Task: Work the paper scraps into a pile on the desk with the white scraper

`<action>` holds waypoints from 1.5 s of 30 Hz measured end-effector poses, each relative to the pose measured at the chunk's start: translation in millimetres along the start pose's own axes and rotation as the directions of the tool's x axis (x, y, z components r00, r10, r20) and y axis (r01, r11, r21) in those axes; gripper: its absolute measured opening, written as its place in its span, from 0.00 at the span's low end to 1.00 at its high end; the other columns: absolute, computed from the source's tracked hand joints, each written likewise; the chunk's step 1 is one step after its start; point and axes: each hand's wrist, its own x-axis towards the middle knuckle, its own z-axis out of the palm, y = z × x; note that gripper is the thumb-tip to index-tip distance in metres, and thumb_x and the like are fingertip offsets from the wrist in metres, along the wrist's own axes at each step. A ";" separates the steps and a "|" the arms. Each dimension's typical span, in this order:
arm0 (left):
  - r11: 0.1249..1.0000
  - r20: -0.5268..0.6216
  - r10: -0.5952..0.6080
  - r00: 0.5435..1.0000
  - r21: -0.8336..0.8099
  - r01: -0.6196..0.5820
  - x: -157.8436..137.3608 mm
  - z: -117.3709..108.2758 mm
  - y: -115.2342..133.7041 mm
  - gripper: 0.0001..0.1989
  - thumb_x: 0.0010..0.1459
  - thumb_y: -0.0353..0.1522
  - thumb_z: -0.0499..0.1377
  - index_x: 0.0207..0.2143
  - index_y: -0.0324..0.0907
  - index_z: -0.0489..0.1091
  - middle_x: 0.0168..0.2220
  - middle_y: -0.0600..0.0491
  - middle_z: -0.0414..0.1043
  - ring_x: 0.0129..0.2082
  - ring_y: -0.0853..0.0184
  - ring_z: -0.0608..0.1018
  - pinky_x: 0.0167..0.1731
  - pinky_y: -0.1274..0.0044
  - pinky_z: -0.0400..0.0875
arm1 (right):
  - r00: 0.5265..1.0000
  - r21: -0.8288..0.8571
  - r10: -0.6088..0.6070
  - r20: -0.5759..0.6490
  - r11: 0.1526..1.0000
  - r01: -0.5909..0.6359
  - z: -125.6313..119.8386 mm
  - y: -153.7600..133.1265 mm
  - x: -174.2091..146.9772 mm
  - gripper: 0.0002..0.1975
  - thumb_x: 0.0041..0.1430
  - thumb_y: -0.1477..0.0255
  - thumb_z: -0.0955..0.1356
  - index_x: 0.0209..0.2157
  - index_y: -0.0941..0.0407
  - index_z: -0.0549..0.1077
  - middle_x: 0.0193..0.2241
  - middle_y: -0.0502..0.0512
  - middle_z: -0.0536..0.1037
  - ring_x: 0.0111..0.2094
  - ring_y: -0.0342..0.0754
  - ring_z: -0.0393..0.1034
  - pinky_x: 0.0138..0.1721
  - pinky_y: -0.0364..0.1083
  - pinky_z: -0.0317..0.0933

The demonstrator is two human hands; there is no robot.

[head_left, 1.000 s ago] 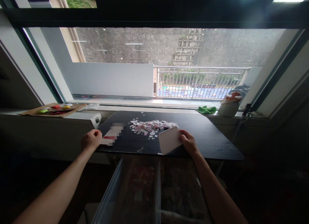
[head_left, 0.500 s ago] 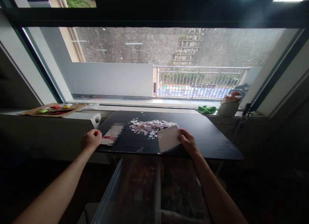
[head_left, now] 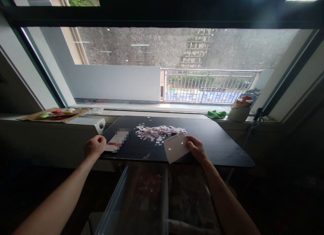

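Observation:
My right hand [head_left: 197,150] pinches a white rectangular card [head_left: 176,149] by its right edge. The card is tilted over the front part of the dark table [head_left: 215,140], and light glints off its face. A heap of small cut paper pieces [head_left: 159,131], white and pinkish, lies just behind it. At the table's left edge my left hand [head_left: 95,146] is closed with its fingers curled in; whatever it holds, if anything, is hidden. Right beside that hand a printed leaflet [head_left: 111,147] with a red band lies on the table, partly blurred out.
Below the table's front edge sit clear plastic bins [head_left: 165,194] with dim contents. A white heater [head_left: 100,125] stands left of the table. On the sill are cardboard [head_left: 32,115] with coloured items, a green cloth [head_left: 216,114] and a pale tub [head_left: 238,113].
The white card has tilted and dropped slightly toward me in my right hand, and glints now show on it. My left hand has stayed nearly in place.

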 end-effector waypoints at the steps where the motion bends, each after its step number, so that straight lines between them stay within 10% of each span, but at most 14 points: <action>1: 1.000 0.003 0.000 1.000 -0.003 0.000 -0.4 -0.4 0.3 0.12 0.51 0.33 0.50 0.33 0.42 0.71 0.36 0.49 0.75 0.33 0.62 0.74 0.28 0.76 0.64 | 1.000 0.001 0.000 -0.008 1.000 0.000 0.1 -0.2 0.0 0.16 0.42 0.68 0.62 0.32 0.56 0.76 0.27 0.51 0.78 0.31 0.49 0.70 0.31 0.45 0.64; 13: 1.000 0.003 0.005 1.000 0.001 -0.005 2.9 3.2 -3.2 0.11 0.51 0.34 0.50 0.31 0.43 0.71 0.35 0.50 0.75 0.32 0.63 0.74 0.27 0.78 0.63 | 0.991 0.121 0.050 -0.121 0.992 -0.036 2.8 7.3 2.1 0.18 0.45 0.65 0.64 0.37 0.58 0.72 0.31 0.54 0.78 0.33 0.49 0.71 0.36 0.48 0.65; 45: 1.000 -0.005 0.008 1.000 -0.014 -0.008 5.6 6.8 -6.2 0.11 0.50 0.34 0.51 0.31 0.43 0.71 0.35 0.50 0.75 0.32 0.63 0.73 0.27 0.77 0.63 | 0.996 0.184 -0.046 0.080 0.982 0.031 14.3 21.0 6.7 0.17 0.47 0.61 0.69 0.37 0.56 0.70 0.32 0.56 0.79 0.33 0.49 0.74 0.37 0.50 0.68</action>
